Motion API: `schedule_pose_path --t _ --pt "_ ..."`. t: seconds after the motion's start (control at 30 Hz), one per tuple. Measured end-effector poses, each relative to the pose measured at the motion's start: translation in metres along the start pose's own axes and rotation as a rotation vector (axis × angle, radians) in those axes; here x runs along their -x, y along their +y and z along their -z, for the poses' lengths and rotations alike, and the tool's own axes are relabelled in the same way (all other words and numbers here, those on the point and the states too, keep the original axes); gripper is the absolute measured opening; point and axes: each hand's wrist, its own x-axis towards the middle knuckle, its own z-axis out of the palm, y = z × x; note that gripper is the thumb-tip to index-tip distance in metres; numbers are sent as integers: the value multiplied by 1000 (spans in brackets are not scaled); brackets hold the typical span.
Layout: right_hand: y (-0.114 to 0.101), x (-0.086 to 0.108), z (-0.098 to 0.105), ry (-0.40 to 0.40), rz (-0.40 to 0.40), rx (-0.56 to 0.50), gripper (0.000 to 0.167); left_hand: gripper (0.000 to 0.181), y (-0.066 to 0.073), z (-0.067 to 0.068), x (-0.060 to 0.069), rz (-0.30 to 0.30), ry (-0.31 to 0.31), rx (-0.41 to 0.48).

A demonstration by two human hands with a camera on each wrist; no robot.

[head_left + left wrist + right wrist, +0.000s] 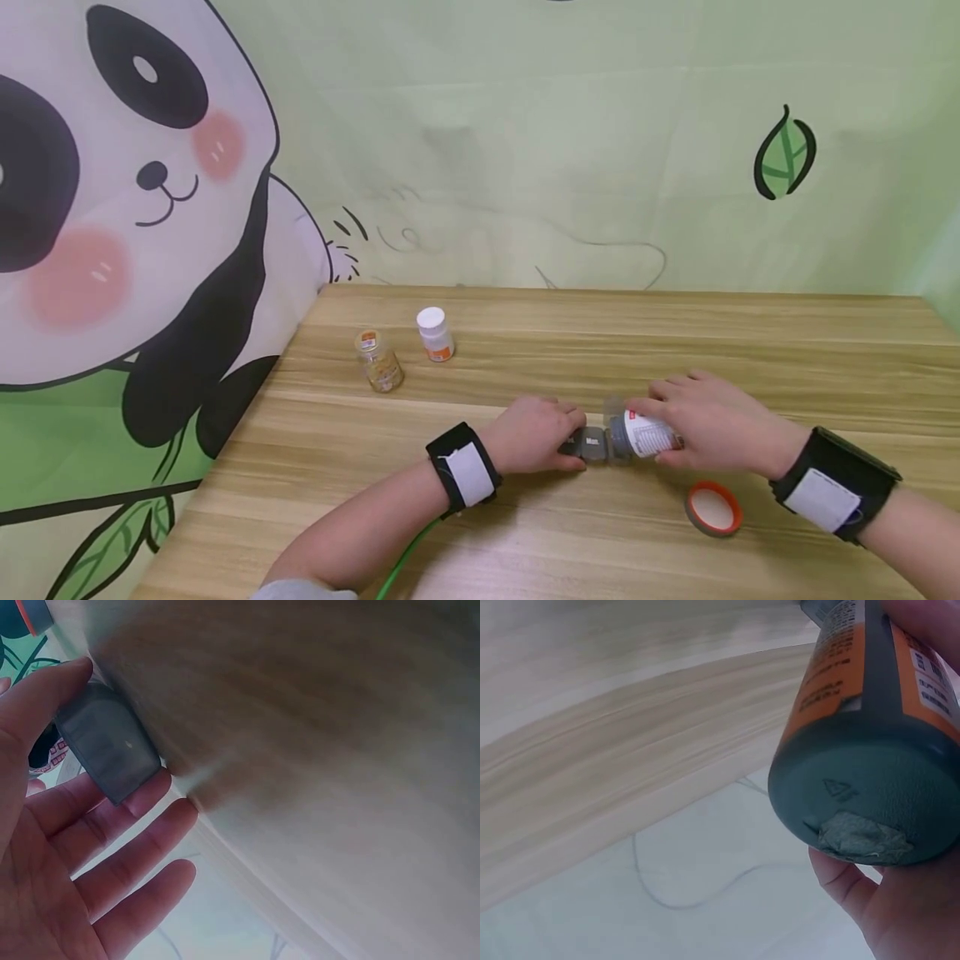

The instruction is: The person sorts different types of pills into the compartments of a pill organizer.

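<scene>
My left hand pinches one end of a grey pill organizer between thumb and fingers; white lettering marks its compartment lids. In the left wrist view the grey end of the pill organizer lies between thumb and fingertips. A see-through lid stands up at its right end. My right hand grips a pill bottle, tipped on its side with its grey neck over that end. The right wrist view shows the base of the bottle, dark with an orange label. Any pills inside are hidden.
A round cap with an orange rim lies on the wooden table, below my right hand. Farther back at left stand a clear jar and a white bottle. A green cable runs from my left wrist strap.
</scene>
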Motion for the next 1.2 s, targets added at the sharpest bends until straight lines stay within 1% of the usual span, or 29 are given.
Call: schedule_pose_path --t 0.13,0.3,0.53,0.67,0.93,1.2 --pt "0 -2 2 -2 9 15 58 40 1 0 -1 5 -6 -7" --pt "0 -1 0 -6 -3 15 58 40 2 1 -1 10 -12 -8" --pt "2 -1 -1 -3 10 22 56 39 4 3 0 7 -3 -34" --pt "1 -2 0 -5 4 22 57 39 4 3 0 11 -4 -31" --pt "0 -3 1 5 15 35 57 39 3 2 1 13 -5 -26" --pt "-8 -9 9 -18 31 61 55 39 3 1 1 14 0 -33"
